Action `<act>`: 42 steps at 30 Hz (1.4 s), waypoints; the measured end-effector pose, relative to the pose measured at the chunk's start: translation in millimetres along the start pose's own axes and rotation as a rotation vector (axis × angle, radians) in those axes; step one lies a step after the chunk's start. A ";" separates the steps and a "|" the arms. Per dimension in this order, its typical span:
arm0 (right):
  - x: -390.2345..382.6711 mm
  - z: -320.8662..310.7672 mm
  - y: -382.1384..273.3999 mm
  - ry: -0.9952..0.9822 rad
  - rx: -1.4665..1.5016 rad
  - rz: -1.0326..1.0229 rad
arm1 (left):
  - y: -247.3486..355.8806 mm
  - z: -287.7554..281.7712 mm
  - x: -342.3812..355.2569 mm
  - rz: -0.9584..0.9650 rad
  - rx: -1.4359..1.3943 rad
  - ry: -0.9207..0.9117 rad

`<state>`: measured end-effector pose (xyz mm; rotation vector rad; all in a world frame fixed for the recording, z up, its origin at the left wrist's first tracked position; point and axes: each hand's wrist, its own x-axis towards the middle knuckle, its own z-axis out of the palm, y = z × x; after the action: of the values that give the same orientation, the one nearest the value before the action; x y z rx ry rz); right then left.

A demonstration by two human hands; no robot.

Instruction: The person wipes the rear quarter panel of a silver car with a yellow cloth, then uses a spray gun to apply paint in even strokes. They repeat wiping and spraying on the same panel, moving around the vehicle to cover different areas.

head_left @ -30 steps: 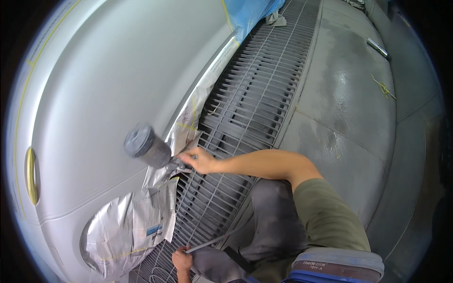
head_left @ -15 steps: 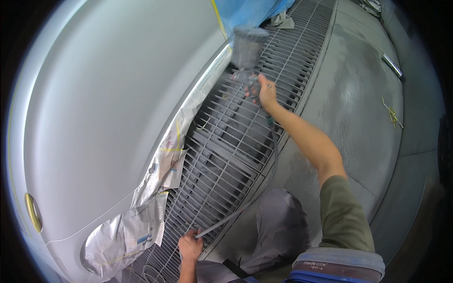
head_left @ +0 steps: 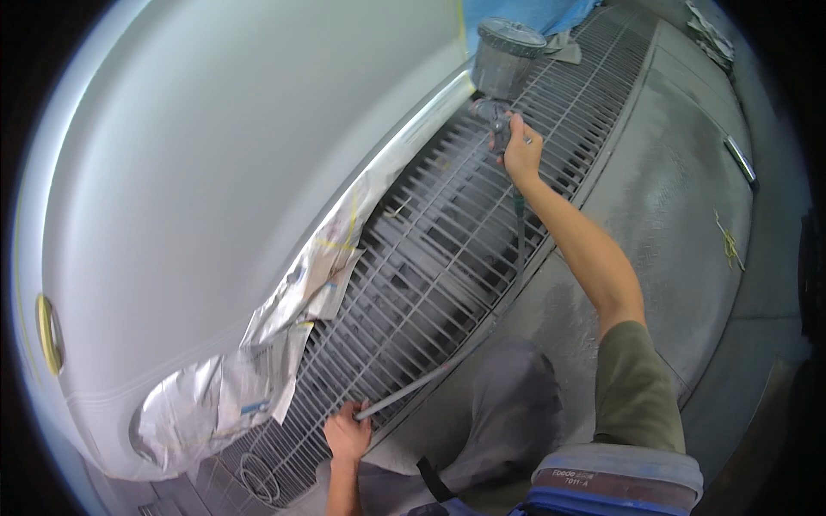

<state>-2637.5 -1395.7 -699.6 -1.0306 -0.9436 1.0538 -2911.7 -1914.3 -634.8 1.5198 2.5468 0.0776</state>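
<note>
My right hand (head_left: 521,151) is closed round the handle of a spray gun (head_left: 494,112), with my arm stretched out to the far side. On top of the gun sits a lidded, translucent grey cup (head_left: 506,62), slightly tilted. A grey air hose (head_left: 413,384) drops from the gun's handle and runs back to my left hand (head_left: 348,433), which grips it low in the picture. The gun's head is beside the lower edge of a pale silver-white car body panel (head_left: 224,189); whether spray is coming out I cannot tell.
Crumpled masking paper (head_left: 335,241) with yellow tape lines the panel's lower edge. Blue plastic sheeting (head_left: 568,13) hangs at the far end. Below lies a metal floor grating (head_left: 430,258). A silver tube (head_left: 740,162) and yellow string (head_left: 730,247) lie on the floor at right.
My view has shifted, so the panel and grating appear displaced. The spray gun now appears farther right and slightly higher, still in my right hand. My left hand keeps hold of the hose.
</note>
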 end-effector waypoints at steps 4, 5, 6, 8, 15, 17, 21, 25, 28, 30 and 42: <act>-136.2 50.1 -23.6 -0.372 0.244 0.105 | -38.5 -2.0 -8.8 -0.005 0.006 0.046; -171.1 66.0 -29.7 -0.474 0.224 0.037 | -47.7 -2.0 -12.8 0.005 0.019 0.035; -204.1 82.7 -35.5 -0.583 0.129 0.160 | -56.2 -1.3 -16.2 0.024 0.029 0.030; -261.2 116.4 -46.1 -0.806 0.170 -0.068 | -70.9 1.0 -25.0 0.037 0.040 0.021; -302.7 167.7 -55.9 -1.115 0.338 -0.018 | -91.9 5.8 -41.2 0.018 0.090 -0.061; -268.4 151.2 -49.3 -0.949 0.246 -0.063 | -81.7 11.3 -38.4 0.036 0.073 -0.046; -166.0 86.0 -30.4 -0.640 0.125 0.279 | -44.2 26.0 -23.7 0.071 -0.021 -0.059; -59.6 13.1 -15.8 -0.428 0.222 0.084 | 0.9 39.5 -0.7 0.117 -0.045 -0.135; 8.4 -28.0 -13.2 -0.245 0.211 0.086 | 30.1 45.9 13.9 0.155 -0.106 -0.095; 45.0 -45.5 -15.6 -0.104 0.148 0.033 | 43.0 47.8 19.8 0.202 -0.135 -0.058; -25.3 8.5 -54.3 -0.055 0.063 -0.192 | 5.7 36.0 7.4 0.101 -0.113 0.002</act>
<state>-2639.5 -1427.4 -648.1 -0.8446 -1.0262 0.9500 -2903.9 -1906.6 -670.4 1.6036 2.4209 0.2322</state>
